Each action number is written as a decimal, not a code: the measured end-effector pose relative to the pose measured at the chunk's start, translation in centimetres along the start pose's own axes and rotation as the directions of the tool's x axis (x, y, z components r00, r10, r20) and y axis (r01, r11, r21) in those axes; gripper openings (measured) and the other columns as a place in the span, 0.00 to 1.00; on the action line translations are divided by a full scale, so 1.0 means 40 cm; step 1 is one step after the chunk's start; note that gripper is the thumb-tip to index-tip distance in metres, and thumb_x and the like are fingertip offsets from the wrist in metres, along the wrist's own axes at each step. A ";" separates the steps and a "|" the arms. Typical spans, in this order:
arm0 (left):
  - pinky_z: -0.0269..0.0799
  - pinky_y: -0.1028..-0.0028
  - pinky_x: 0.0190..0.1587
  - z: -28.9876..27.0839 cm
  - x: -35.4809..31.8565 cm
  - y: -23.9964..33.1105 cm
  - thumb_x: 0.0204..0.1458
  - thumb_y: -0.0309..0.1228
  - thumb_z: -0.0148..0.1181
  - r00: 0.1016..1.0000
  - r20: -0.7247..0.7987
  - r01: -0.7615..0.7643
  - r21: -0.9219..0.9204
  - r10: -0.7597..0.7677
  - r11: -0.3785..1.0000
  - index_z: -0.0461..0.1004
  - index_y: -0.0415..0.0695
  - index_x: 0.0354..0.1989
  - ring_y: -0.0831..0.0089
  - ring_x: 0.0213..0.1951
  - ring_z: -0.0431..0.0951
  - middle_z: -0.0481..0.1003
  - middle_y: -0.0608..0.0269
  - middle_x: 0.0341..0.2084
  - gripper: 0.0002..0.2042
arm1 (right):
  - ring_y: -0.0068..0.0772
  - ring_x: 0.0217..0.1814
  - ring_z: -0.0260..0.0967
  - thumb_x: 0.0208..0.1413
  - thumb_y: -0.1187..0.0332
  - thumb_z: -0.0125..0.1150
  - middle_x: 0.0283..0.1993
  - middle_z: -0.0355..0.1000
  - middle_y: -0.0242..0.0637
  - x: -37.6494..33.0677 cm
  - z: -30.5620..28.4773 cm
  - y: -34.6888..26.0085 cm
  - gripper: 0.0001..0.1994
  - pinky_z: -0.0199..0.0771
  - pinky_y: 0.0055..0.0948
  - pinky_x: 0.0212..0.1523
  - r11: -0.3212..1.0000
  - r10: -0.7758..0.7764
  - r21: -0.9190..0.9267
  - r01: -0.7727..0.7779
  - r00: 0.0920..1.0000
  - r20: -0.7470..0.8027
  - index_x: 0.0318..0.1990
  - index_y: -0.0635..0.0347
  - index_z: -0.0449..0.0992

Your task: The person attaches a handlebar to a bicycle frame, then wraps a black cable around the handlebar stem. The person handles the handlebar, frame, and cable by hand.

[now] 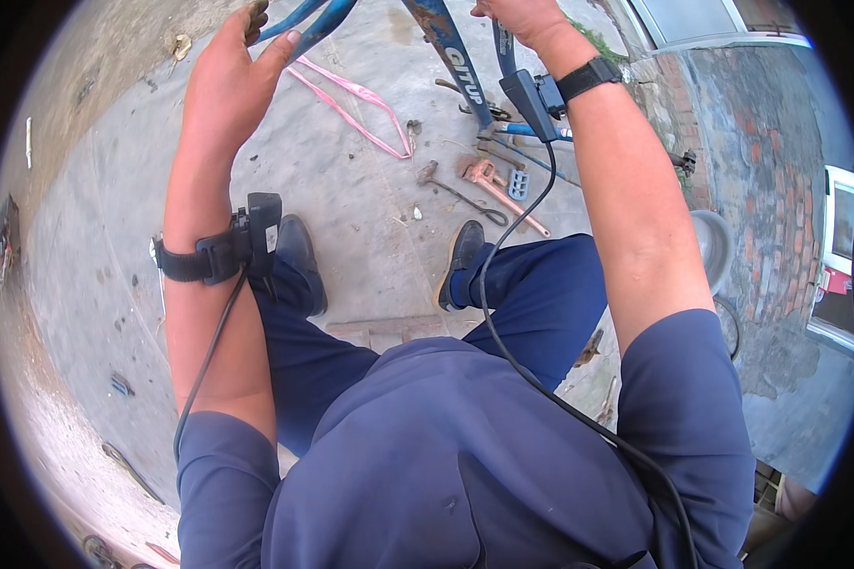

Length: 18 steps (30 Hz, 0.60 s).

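Observation:
A blue bicycle frame (438, 33) with worn paint stands before me, cut off by the top of the head view. My left hand (230, 81) is closed at the ends of its paired blue tubes (318, 30), thumb stretched along them, fingertips dirty. At the top right, my right hand (529, 21) has curled fingers over another blue tube of the frame; the upper edge cuts off part of the grip. Below the frame on the ground lie a hammer (460, 192), a reddish pipe wrench (509, 194) and a blue-grey bicycle pedal (518, 185).
A pink strap (359, 92) lies looped on the concrete ground (104, 237). My shoes (299, 261) stand either side of the tools. On the right are a worn brick wall (764, 190) and a grey basin (712, 248). Black cables run from both wrist devices down my arms.

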<state>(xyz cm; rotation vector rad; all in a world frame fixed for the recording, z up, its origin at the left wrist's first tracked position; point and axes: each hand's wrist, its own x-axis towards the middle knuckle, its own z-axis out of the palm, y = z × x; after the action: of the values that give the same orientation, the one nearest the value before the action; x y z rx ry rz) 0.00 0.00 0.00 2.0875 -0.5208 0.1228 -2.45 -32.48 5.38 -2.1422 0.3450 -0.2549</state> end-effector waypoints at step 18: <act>0.69 0.64 0.64 -0.015 0.008 -0.005 0.60 0.40 0.66 1.000 -0.017 -0.005 0.007 0.005 1.000 0.66 0.32 0.66 0.54 0.63 0.73 0.73 0.39 0.59 0.31 | 0.26 0.22 0.69 0.58 0.58 0.68 0.24 0.71 0.32 0.022 -0.051 0.010 0.15 0.75 0.31 0.24 0.995 -0.061 0.081 0.065 0.997 -0.046 0.31 0.62 0.77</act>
<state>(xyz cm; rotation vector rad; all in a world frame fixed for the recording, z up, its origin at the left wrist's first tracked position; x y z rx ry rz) 0.43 0.49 0.28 2.0903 -0.5163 0.1454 -2.32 -34.55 6.23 -2.0705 0.2876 -0.3467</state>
